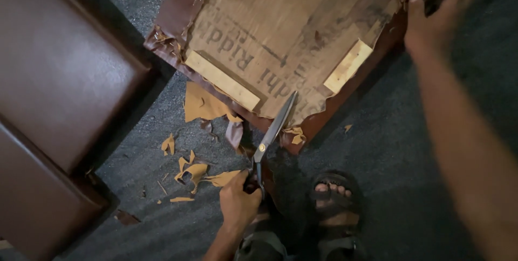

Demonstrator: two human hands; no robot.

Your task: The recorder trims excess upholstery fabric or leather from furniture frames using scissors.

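Observation:
An upturned seat pad (280,29) lies on the floor, its board underside facing up with brown leatherette (178,7) folded round the edges and two pale wood strips (222,79) fixed on. My left hand (238,203) grips the handles of large scissors (274,129), whose closed blades point up at the pad's near edge. My right hand (436,17) holds the pad's far right corner, fingers curled over the ragged covering.
Tan and brown offcuts (200,104) are scattered on the grey carpet (394,148) below the pad. Two brown upholstered cushions (59,77) fill the left side. A foot in a black sandal (334,199) rests just right of my left hand.

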